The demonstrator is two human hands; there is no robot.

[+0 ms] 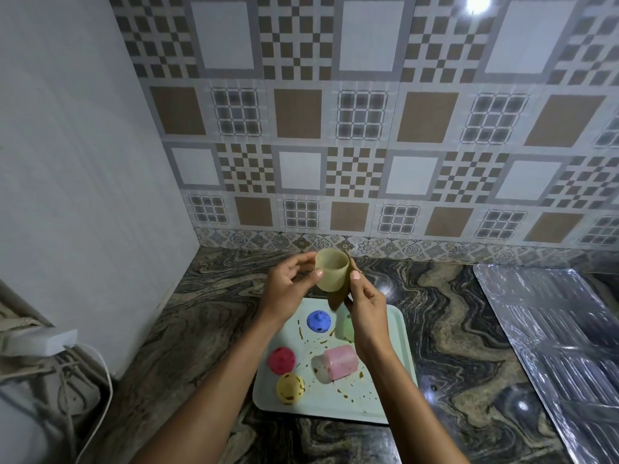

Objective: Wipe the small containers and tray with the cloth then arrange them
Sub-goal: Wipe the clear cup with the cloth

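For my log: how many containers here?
6: beige container held above the tray; on it, blue container, red container, yellow container, pink container sideways, green container half hidden.

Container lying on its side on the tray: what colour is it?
The container is pink; the head view shows it.

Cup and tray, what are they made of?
The cup looks like plastic: pale yellow, thin-walled, matte and maybe slightly see-through. The tray is probably plastic too, though painted metal is possible: pale mint and smooth, with a soft sheen, a rounded rim and brown spatters.
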